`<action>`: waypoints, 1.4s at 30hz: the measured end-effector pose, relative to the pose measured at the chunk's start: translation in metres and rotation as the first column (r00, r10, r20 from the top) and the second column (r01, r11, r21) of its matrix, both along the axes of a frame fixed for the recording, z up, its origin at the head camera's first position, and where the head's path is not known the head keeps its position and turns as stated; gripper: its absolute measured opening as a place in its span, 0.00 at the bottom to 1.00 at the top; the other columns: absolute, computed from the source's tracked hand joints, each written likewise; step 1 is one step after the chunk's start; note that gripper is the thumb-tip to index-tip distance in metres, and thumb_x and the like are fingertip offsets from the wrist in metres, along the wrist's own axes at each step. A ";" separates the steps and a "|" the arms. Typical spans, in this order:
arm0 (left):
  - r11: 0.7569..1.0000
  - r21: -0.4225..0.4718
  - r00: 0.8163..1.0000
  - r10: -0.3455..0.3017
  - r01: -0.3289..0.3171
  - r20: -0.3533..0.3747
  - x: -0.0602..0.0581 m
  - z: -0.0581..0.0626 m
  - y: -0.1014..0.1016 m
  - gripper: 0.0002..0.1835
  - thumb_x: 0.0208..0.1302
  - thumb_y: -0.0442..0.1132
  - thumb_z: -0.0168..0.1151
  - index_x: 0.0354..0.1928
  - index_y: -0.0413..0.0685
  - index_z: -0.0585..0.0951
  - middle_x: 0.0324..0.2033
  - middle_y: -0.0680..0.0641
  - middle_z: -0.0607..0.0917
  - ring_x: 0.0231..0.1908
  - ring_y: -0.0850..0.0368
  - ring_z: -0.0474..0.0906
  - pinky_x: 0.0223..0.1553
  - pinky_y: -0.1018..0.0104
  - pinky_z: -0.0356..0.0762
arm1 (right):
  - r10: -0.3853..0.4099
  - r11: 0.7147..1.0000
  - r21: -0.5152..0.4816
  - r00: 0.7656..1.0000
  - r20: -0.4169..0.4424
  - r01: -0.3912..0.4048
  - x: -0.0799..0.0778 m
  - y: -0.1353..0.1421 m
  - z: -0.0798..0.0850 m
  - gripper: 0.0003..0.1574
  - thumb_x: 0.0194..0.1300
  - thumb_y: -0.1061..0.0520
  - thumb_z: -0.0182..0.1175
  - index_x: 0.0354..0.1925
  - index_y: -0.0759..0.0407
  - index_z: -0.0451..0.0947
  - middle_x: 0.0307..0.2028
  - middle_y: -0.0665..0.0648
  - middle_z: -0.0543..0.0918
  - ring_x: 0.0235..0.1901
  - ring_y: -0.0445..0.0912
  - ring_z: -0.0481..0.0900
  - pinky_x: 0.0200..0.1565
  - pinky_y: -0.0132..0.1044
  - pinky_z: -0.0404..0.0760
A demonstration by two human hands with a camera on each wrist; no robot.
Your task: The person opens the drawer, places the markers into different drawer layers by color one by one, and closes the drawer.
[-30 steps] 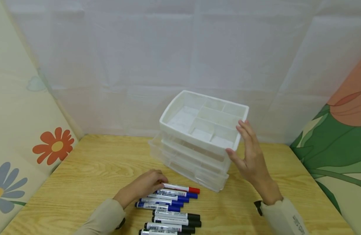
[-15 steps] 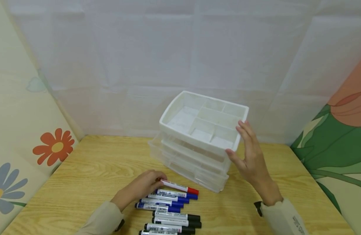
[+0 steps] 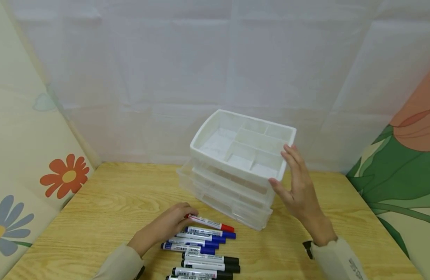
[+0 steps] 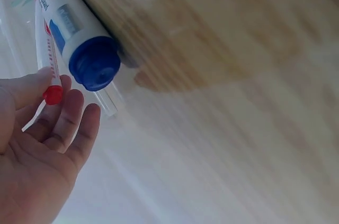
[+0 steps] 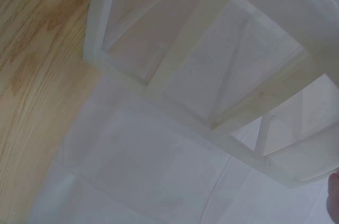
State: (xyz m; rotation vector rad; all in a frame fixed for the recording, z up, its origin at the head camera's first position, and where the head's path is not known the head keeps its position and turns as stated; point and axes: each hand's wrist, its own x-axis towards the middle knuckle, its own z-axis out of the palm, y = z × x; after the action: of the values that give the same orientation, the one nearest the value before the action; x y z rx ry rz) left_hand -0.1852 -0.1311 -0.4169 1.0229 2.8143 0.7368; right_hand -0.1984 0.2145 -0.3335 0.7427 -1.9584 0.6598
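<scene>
My left hand (image 3: 167,224) pinches a red whiteboard marker (image 3: 210,223) by its rear end, the red cap pointing right. In the left wrist view the thumb and fingers hold its red end (image 4: 53,95) next to a blue marker (image 4: 87,44). My right hand (image 3: 300,190) touches the right rim of a white plastic drawer organizer (image 3: 232,165), fingers fairly straight and thumb at the front corner. A clear drawer (image 3: 251,215) sticks out at the organizer's front. The organizer's open side frame (image 5: 185,38) fills much of the right wrist view.
Several blue-capped markers (image 3: 204,231) lie in a row below the red one, and several black-capped markers (image 3: 208,266) nearer the front edge. The organizer's divided top tray (image 3: 216,144) holds nothing. A white sheet (image 3: 148,77) hangs behind the wooden table (image 3: 131,186).
The left hand has tilted the red marker and drawn it slightly left, away from the blue markers. My right hand has stayed at the organizer's rim.
</scene>
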 end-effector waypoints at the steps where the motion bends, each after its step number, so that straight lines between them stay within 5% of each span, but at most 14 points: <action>1: 1.000 -0.016 1.000 -0.002 0.002 -0.011 0.001 0.000 0.000 0.12 0.64 0.42 0.55 0.49 0.53 0.79 0.42 0.57 0.80 0.44 0.63 0.75 0.46 0.66 0.77 | 0.000 1.000 -0.001 1.000 0.000 0.000 0.000 0.000 0.000 0.47 0.65 0.33 0.44 0.62 0.72 0.59 0.65 0.67 0.61 0.66 0.62 0.55 0.71 0.37 0.50; 18: 0.994 0.077 0.997 0.068 -0.072 0.047 0.003 -0.001 -0.002 0.15 0.64 0.45 0.55 0.51 0.54 0.77 0.43 0.59 0.82 0.40 0.69 0.76 0.40 0.70 0.78 | -0.004 1.000 0.001 1.000 0.002 0.004 0.000 0.000 -0.002 0.47 0.65 0.33 0.44 0.62 0.72 0.59 0.65 0.66 0.61 0.66 0.62 0.55 0.71 0.38 0.50; 25: 0.979 0.199 0.997 0.025 -0.040 0.077 0.008 0.005 -0.004 0.13 0.65 0.41 0.54 0.52 0.55 0.77 0.45 0.60 0.81 0.38 0.65 0.78 0.38 0.73 0.77 | -0.008 1.000 0.001 1.000 0.009 0.008 0.001 -0.001 -0.001 0.47 0.65 0.33 0.43 0.62 0.71 0.59 0.65 0.66 0.61 0.67 0.61 0.54 0.71 0.38 0.49; 34: 0.959 0.284 1.000 -0.018 0.014 0.010 0.017 0.018 -0.002 0.13 0.64 0.38 0.55 0.49 0.61 0.76 0.43 0.62 0.81 0.33 0.63 0.77 0.32 0.74 0.76 | 0.000 1.000 -0.003 1.000 -0.003 0.000 0.000 0.000 -0.002 0.47 0.65 0.33 0.44 0.62 0.72 0.59 0.65 0.67 0.61 0.66 0.62 0.55 0.71 0.38 0.50; 42: 0.943 0.324 0.993 -0.044 0.078 -0.110 0.023 0.034 -0.004 0.13 0.64 0.36 0.55 0.50 0.56 0.76 0.42 0.60 0.81 0.34 0.68 0.76 0.32 0.75 0.76 | -0.007 1.000 -0.005 1.000 -0.007 0.007 -0.001 0.000 -0.002 0.47 0.65 0.33 0.44 0.62 0.72 0.59 0.65 0.66 0.61 0.66 0.62 0.55 0.71 0.38 0.50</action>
State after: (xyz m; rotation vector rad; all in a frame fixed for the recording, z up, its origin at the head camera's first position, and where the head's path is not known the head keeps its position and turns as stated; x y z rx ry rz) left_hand -0.1618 -0.1346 -0.3830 1.2184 2.7864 1.2098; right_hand -0.1989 0.2145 -0.3356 0.7339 -1.9520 0.6564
